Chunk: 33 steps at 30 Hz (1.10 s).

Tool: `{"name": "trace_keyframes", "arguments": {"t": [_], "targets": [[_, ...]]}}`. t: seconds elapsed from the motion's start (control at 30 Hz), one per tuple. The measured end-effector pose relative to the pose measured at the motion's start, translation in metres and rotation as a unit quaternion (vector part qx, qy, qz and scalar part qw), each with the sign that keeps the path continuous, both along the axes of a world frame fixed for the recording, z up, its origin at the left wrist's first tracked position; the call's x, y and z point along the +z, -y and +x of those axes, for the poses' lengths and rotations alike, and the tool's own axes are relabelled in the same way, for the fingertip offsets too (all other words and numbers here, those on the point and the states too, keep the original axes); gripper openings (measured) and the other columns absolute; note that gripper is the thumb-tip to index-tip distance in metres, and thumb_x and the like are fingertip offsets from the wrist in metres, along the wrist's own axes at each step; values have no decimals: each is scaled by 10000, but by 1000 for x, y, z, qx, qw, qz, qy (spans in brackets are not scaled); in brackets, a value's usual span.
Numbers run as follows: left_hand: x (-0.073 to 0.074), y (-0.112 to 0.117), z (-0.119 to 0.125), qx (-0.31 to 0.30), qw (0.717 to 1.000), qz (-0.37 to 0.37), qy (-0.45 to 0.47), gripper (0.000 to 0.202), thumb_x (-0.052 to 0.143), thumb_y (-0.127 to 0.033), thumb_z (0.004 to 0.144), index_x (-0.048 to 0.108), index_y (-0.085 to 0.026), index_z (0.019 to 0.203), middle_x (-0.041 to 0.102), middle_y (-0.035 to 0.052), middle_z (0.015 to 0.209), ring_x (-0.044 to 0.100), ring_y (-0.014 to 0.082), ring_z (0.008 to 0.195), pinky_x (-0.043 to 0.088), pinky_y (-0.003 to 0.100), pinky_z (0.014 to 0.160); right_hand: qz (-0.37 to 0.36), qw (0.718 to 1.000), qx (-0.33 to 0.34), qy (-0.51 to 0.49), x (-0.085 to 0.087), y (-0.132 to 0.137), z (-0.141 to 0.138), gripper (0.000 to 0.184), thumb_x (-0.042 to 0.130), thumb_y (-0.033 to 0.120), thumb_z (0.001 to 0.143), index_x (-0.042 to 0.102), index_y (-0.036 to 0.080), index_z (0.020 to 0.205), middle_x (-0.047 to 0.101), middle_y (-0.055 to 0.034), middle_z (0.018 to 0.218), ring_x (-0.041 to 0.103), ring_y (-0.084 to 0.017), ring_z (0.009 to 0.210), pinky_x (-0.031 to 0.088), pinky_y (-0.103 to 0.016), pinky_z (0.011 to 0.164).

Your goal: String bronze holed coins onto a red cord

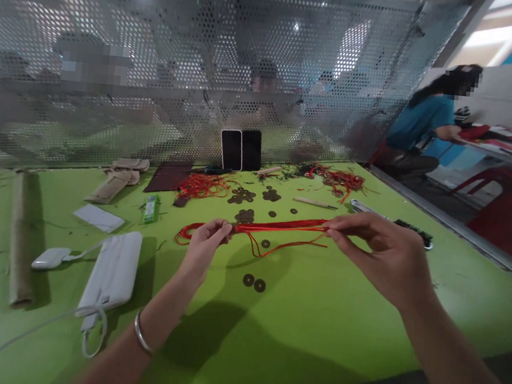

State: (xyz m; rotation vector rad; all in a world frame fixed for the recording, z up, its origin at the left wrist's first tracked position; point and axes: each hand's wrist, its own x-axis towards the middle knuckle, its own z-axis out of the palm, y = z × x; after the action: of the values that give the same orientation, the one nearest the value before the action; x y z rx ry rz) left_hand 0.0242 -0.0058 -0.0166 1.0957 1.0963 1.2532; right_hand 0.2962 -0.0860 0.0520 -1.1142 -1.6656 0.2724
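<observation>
A bundle of red cord is stretched level between my two hands, above the green table. My left hand pinches it at one end, and a loop of cord hangs out past the fingers to the left. At the other end my right hand grips the strands between thumb and fingertips. Loose cord ends droop below the bundle. Under it lies a round coin with a hole, and nearer to me are two more coins. A silver bangle circles my left wrist.
Piles of holed coins and red cord tangles lie farther back. At left are a white power bank with cable and a cardboard tube. Two phones lean on a perforated metal screen. A person sits at right.
</observation>
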Motion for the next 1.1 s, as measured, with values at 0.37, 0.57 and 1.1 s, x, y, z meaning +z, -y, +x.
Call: {"name": "trace_keyframes", "arguments": {"t": [0.37, 0.57, 1.1], "targets": [[5, 12, 9, -14, 990, 59, -129, 202, 716, -307, 701, 653, -135, 788, 649, 28, 711, 574, 134, 671, 435, 251, 656, -17, 974, 141, -178, 43, -22, -43, 116, 724, 214, 746, 608, 220, 749, 695, -1, 824, 676, -138, 780, 594, -276, 726], [-4, 4, 4, 21, 996, 57, -58, 238, 730, -324, 693, 637, -129, 792, 628, 9, 690, 547, 107, 640, 412, 228, 628, -97, 936, 251, -227, 37, -18, -70, 157, 728, 259, 750, 578, 219, 724, 688, 9, 782, 679, -127, 739, 592, -269, 691], [-2, 2, 2, 66, 991, -54, 106, 244, 773, -298, 618, 671, -120, 750, 634, 12, 678, 558, 81, 609, 449, 214, 634, -86, 943, 156, -281, -34, -5, -30, 182, 669, 279, 820, 517, 239, 727, 638, -11, 830, 629, -146, 810, 550, -281, 707]]}}
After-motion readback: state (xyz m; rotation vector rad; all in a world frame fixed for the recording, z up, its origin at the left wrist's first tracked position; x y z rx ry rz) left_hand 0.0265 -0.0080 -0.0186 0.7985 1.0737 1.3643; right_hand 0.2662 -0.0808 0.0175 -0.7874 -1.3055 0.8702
